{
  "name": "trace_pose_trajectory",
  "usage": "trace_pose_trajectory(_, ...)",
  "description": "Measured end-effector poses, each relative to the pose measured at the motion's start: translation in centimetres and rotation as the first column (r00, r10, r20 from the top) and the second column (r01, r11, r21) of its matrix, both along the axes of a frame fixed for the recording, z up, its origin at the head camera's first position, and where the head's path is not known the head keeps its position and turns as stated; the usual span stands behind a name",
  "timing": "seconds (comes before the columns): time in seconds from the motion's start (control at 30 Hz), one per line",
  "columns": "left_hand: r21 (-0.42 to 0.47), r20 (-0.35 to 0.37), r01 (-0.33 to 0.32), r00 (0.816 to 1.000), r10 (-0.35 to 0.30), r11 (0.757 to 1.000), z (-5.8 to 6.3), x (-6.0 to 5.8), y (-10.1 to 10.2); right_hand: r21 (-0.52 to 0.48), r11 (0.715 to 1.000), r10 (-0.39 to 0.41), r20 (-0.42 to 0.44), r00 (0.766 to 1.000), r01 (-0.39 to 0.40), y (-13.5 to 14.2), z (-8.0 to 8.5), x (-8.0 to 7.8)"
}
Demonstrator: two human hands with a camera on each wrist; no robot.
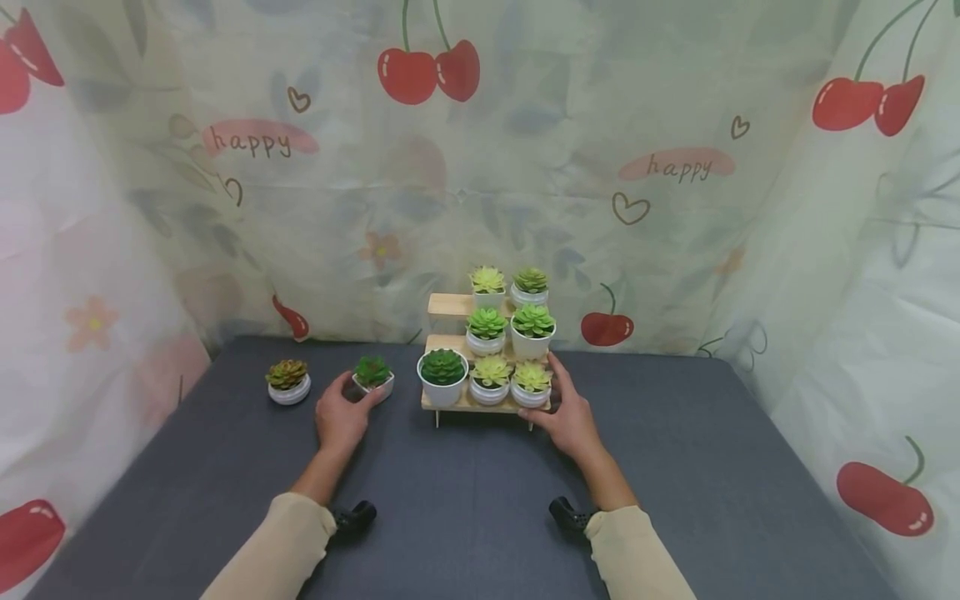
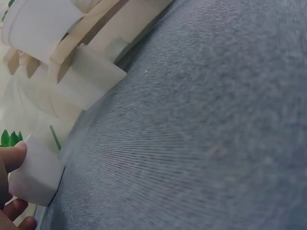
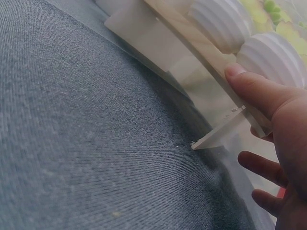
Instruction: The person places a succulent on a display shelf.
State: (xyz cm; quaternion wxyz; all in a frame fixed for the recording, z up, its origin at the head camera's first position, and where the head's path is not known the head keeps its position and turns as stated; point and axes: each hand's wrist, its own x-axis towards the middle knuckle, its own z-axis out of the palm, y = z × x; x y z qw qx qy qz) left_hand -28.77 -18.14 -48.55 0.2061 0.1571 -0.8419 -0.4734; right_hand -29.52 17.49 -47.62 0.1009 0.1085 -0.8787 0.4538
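My left hand grips a small angular white pot with a dark green succulent, standing on the table left of the wooden stand. Thumb and fingers sit on opposite sides of this white pot in the left wrist view. At the stand's right end, my right hand pinches the lowest shelf. Its thumb lies on top of the board beside a ribbed white pot, with a fingertip under the edge and the other fingers spread. Potted succulents fill much of the three tiers.
A reddish-green succulent in a round white pot stands at the table's far left. On the lowest shelf's left end is a larger dark green succulent. A cherry-print curtain hangs behind the dark grey table.
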Motion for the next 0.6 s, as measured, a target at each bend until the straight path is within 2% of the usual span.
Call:
trace_pose_trajectory(0.23, 0.054, 0.021, 0.063, 0.998, -0.064, 0.997, 0.55, 0.1, -0.49, 0.008, 1.0, -0.003, -0.004, 1.0, 0.003, -0.07, 0.02, -0.02)
trace_pose_trajectory(0.6, 0.055, 0.035, 0.137, 0.99, -0.139, 0.989, 0.45, -0.53, -0.76, 0.007, 1.0, -0.012, -0.003, 1.0, 0.012, -0.06, -0.14, -0.11)
